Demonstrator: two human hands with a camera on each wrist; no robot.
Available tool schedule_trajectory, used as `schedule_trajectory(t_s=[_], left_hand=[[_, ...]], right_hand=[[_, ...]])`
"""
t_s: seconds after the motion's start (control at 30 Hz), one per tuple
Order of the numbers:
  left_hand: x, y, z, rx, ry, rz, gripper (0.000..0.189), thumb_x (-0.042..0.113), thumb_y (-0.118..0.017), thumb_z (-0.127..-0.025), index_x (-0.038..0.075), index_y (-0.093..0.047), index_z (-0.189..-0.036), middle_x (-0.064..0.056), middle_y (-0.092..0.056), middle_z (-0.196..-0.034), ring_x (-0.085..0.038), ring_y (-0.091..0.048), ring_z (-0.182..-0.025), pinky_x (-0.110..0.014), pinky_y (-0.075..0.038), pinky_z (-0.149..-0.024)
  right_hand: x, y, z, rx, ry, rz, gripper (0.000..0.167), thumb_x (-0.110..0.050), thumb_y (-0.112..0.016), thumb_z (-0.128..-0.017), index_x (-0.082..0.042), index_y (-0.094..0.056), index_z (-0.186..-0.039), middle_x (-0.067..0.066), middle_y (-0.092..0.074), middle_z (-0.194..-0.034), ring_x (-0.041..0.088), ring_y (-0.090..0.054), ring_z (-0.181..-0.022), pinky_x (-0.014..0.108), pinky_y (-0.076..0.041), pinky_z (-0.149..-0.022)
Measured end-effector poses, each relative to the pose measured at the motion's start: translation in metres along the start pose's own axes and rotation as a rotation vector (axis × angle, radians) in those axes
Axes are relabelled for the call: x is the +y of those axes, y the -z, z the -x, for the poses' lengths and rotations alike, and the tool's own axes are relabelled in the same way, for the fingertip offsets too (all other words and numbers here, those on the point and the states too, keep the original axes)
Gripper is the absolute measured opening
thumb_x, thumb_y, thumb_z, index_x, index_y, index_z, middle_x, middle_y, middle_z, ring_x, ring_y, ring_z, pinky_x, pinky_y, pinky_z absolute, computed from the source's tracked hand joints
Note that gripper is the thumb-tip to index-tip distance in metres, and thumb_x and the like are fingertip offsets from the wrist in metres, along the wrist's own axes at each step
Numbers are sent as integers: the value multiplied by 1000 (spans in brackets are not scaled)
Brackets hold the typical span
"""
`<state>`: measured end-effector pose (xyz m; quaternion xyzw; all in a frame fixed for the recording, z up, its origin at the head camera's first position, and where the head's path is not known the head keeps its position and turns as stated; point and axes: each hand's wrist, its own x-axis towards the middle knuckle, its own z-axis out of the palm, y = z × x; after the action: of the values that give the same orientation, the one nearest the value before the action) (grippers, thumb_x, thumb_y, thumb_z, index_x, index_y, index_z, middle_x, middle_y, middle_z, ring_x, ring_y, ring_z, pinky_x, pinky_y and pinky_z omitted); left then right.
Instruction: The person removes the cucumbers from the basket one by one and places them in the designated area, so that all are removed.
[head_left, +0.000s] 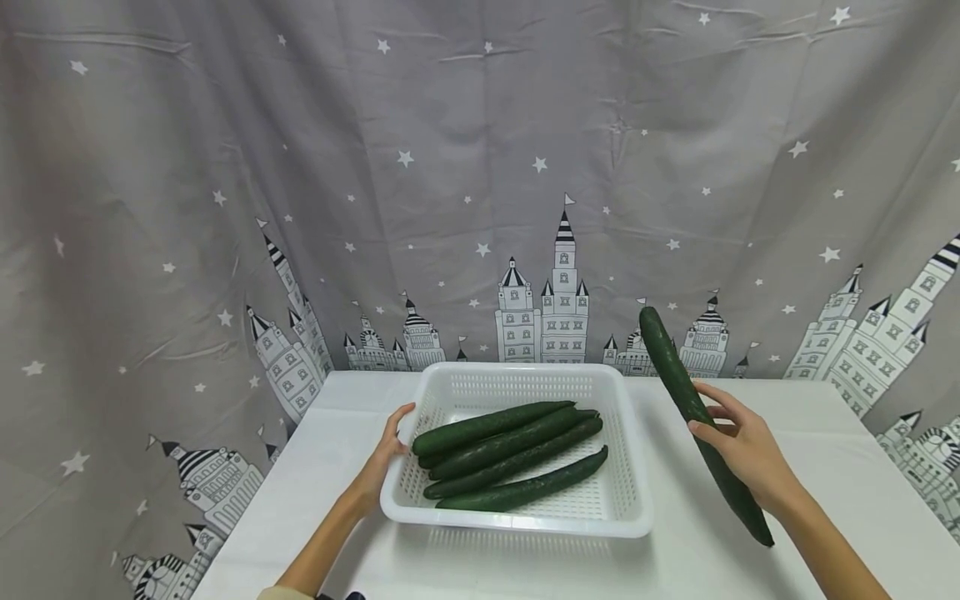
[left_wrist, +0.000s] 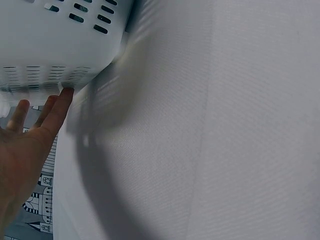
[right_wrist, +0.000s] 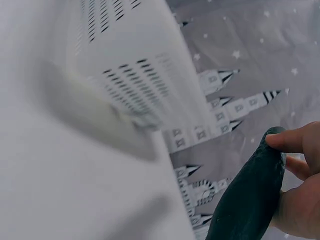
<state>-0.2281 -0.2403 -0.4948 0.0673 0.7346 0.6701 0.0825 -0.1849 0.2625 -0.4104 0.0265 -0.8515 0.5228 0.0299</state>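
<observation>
A long dark green cucumber [head_left: 668, 364] is in my right hand [head_left: 742, 446], pinched between thumb and fingers near its middle. It slants beside the basket's right side, far end up; the right wrist view shows the cucumber [right_wrist: 250, 195] close up, one end out of frame. The white plastic basket [head_left: 517, 522] has slotted walls and holds several more cucumbers [head_left: 510, 442], most bunched together, one lying nearer the front. My left hand [head_left: 382, 458] is at the basket's left side. In the left wrist view, its straight fingers [left_wrist: 59, 112] touch the slotted wall.
A white cloth covers the table [head_left: 712, 567] under the basket. Behind it hangs a grey curtain [head_left: 450, 208] printed with stars and castles, reaching down both sides. Shadows of the arms fall on the cloth.
</observation>
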Motion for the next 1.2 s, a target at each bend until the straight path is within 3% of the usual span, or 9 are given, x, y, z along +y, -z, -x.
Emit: schedule_trajectory(t_s=[0.27,0.47,0.73,0.97,1.1,1.2], left_hand=[[0,0,0,1,-1,-16,73,18,-33,-86,28,-15,-156,-19,-21,-157,-47,-36,-132,-57,-40,-96],[-1,1,-1,4,-4,-15,73,18,-34,-86,28,-15,-156,-21,-26,-156,-47,-39,-130,-57,-41,-95],[-1,-1,-1,2,-5,-6,74,16,-32,-85,27,-15,-156,-19,-21,-158,-47,-35,-133,-57,-38,-97],[1,-4,-2,10,2,17,74,15,-33,-84,26,-17,-155,-21,-26,-155,-46,-39,-129,-57,-40,-95],[2,-4,-1,-9,-8,16,74,15,-33,-85,25,-15,-156,-22,-24,-155,-46,-39,-129,-55,-40,-95],[2,-2,2,-7,-24,3,74,14,-33,-85,22,-13,-156,-22,-19,-157,-47,-35,-131,-54,-39,-96]], right_hand=[[37,5,7,27,-139,11,70,-25,-61,-100,-6,-26,-157,34,-37,-137,48,-49,-118,41,-51,-75],[63,2,12,62,-251,33,71,-28,-61,-99,-6,-26,-157,32,-39,-136,39,-53,-111,36,-49,-73],[90,-13,16,65,-347,66,72,-27,-62,-97,-2,-27,-155,33,-43,-129,37,-53,-103,37,-45,-69],[99,-16,20,80,-374,56,70,-26,-62,-97,2,-29,-152,32,-46,-121,34,-58,-94,35,-47,-64],[98,-18,21,69,-365,91,70,-26,-62,-96,3,-30,-151,36,-46,-123,42,-58,-98,41,-49,-66],[96,-22,19,47,-349,127,70,-27,-62,-96,2,-30,-151,39,-44,-127,52,-54,-107,52,-49,-73]])
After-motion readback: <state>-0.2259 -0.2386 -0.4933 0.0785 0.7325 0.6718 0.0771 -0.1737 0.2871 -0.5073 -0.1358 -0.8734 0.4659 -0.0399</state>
